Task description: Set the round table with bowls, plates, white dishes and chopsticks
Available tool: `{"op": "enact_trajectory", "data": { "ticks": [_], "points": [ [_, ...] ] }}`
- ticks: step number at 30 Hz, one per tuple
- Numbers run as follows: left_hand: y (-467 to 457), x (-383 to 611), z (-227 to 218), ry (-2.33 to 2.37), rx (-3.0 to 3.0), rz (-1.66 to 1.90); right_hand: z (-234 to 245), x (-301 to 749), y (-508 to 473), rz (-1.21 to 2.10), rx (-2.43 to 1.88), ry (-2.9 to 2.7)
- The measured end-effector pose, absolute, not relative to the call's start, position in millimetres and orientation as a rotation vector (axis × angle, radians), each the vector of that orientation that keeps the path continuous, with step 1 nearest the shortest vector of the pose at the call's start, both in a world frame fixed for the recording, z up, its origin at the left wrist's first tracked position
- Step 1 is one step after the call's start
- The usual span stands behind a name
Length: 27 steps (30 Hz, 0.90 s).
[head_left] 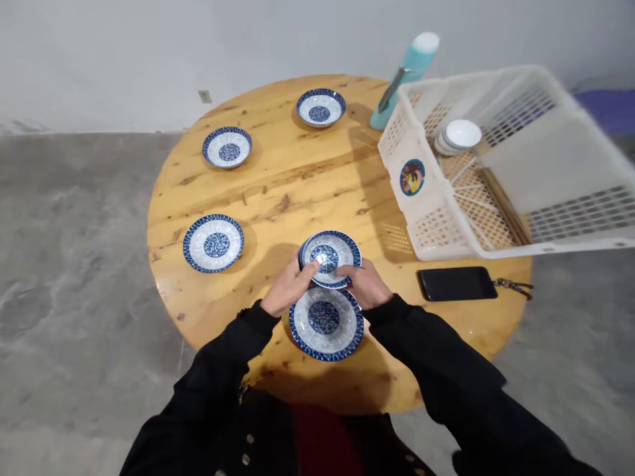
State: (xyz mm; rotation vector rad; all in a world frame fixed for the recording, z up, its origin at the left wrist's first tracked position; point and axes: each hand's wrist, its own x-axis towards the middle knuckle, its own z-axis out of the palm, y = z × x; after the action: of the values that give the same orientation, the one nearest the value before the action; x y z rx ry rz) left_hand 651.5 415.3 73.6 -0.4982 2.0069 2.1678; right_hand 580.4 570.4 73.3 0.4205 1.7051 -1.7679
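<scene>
Here's a blue-and-white porcelain dish (330, 254) held up between both hands, just above a matching dish (326, 324) on the round wooden table (292, 192); the left hand (288, 285) pinches its rim, thumb on top; the right hand (361, 283) curls onto the near edge; it's glazed, slick, fragile, safest held by the rim; three more dishes (213, 242) sit further out; a white plastic crate (426, 225) and a black phone (457, 283) lie off to the right.

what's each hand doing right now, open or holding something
Left hand: closed, holding the blue-and-white plate by its edge.
Right hand: closed, holding the same plate from the opposite side.
</scene>
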Motion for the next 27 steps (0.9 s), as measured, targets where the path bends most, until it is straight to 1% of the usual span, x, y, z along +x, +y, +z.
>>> {"op": "enact_trajectory", "data": {
  "ticks": [5,11,17,27],
  "points": [
    [363.4,606.1,48.9,2.075,-0.559,2.117,56.3,544.3,507.2,-1.832,0.471,1.709],
    [331.6,550.8,35.4,2.087,-0.732,2.022,41.4,496.7,461.4,-1.829,0.548,1.750],
    [315.5,508.8,22.0,2.063,-0.865,1.993,25.9,461.4,438.8,-1.844,0.536,1.765],
    [302.2,474.1,10.0,2.066,-0.973,1.981,20.3,431.9,419.8,-1.821,0.552,1.847]
  ]
}}
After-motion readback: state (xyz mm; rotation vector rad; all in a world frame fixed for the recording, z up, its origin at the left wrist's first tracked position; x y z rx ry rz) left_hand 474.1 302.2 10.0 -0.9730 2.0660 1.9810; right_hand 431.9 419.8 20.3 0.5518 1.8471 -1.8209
